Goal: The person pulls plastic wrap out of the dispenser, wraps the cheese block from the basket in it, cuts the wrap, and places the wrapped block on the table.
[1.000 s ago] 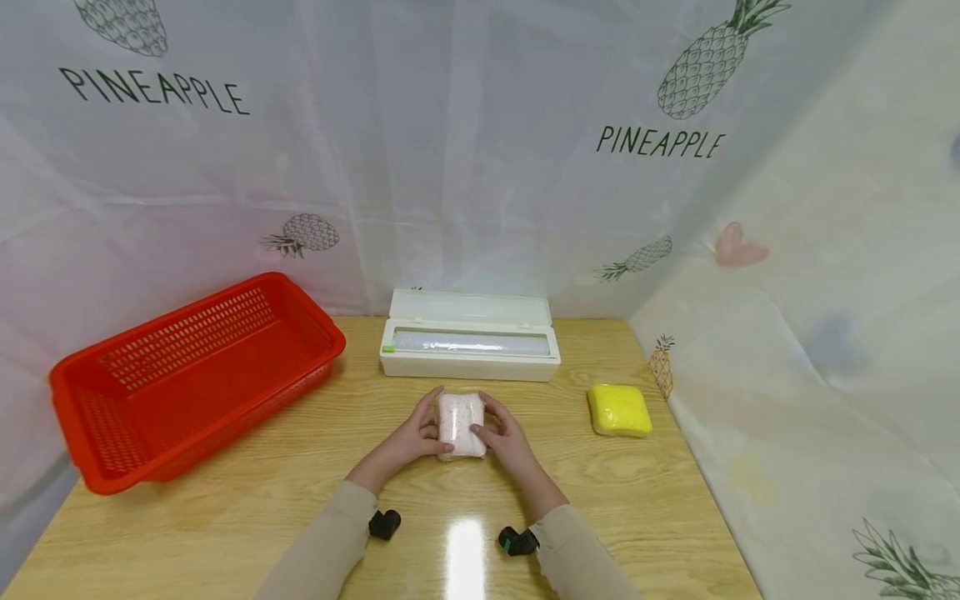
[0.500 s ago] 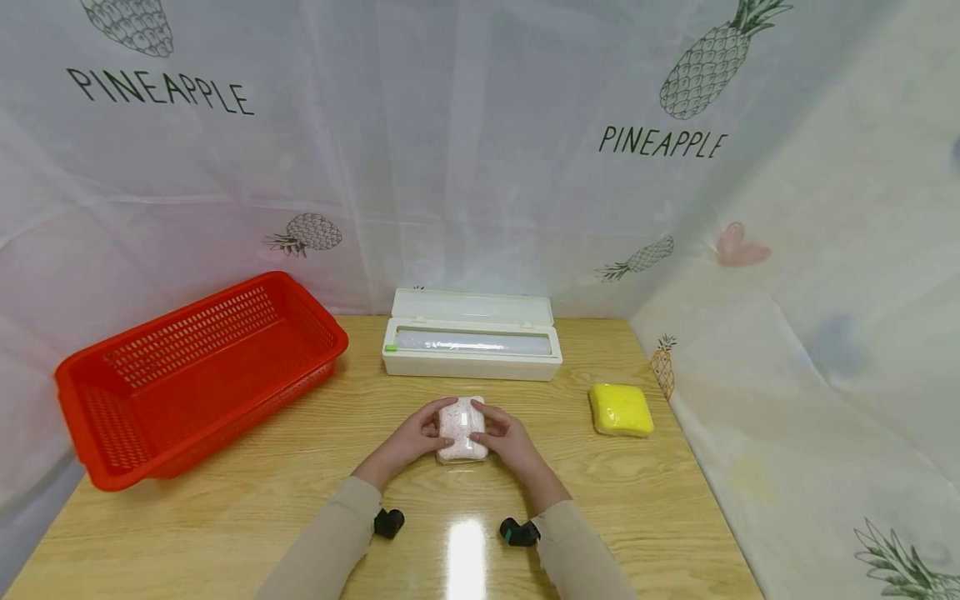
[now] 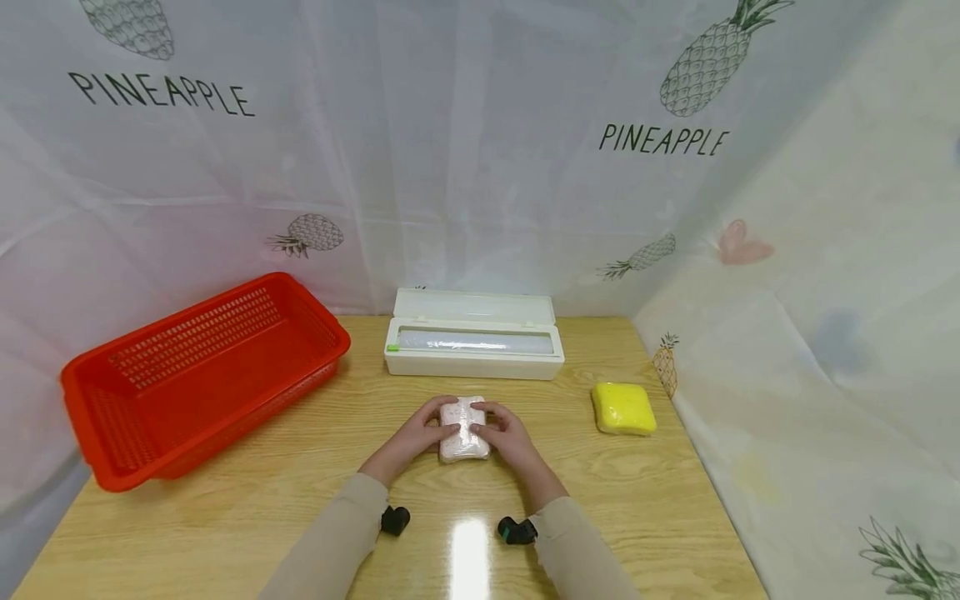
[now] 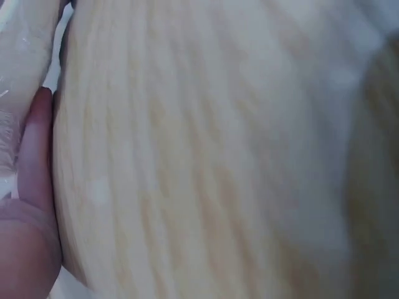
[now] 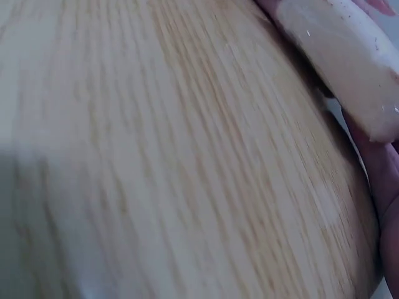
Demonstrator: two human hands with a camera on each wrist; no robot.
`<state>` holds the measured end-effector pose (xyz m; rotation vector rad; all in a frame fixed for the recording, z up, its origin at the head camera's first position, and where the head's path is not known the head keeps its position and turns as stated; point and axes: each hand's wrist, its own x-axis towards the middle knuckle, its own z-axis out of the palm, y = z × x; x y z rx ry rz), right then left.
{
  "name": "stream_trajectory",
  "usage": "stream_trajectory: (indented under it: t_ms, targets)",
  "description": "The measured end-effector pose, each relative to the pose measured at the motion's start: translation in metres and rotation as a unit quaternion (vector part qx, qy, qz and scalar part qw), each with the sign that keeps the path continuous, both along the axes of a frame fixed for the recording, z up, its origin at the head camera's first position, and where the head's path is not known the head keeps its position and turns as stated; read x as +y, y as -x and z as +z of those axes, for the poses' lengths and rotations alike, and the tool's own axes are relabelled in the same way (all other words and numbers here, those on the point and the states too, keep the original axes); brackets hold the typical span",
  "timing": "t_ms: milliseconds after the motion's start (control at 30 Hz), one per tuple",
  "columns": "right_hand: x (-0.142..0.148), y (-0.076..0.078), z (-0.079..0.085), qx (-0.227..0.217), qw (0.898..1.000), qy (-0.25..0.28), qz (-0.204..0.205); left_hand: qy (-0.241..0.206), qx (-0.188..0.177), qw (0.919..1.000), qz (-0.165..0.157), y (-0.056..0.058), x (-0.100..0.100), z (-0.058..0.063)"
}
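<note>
A pale pink, rounded block wrapped in clear film is held between both hands at the middle of the table. From its left side my left hand grips it, the thumb lying on the top face. My right hand grips the right side, with thumb and a finger on the top. In the left wrist view the wrapped block shows at the upper left edge beside a finger. The right wrist view catches its edge at the upper right, the film shiny. The fingers beneath are mostly hidden.
Behind the hands stands a white cling film dispenser with its lid raised and a roll inside. A red plastic basket sits at the left. To the right lies a yellow wrapped block. Printed fabric surrounds the wooden table.
The fingers have shifted over the block: fingertips of both hands moved from its far corners onto its top, and the left thumb slid further up it. The block stays in nearly the same place.
</note>
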<state>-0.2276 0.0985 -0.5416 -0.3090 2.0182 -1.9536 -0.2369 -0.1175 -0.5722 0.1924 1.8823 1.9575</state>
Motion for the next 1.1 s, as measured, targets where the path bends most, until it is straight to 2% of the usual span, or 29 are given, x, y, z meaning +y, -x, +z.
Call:
stream_trajectory:
  t_ms: [133, 367, 733, 1100]
  targets:
    - [-0.0021, -0.0007, -0.0004, 0.007, 1.0, -0.016, -0.007, 0.031, 0.022, 0.999, 0.024, 0.0003, 0.0028, 0.0016]
    - [0.0013, 0.0008, -0.0038, -0.008, 1.0, -0.009, -0.011, 0.047, 0.042, 0.9976, 0.029, 0.001, 0.0039, -0.0001]
    - [0.0004, 0.0034, -0.0075, -0.026, 0.999, 0.011, -0.016, 0.009, 0.022, 0.9994, 0.027, 0.0009, 0.0011, -0.0025]
    - [0.0043, 0.0059, -0.0094, -0.013, 1.0, 0.0, -0.009, -0.012, 0.026, 0.9996, 0.009, 0.0014, -0.001, -0.0002]
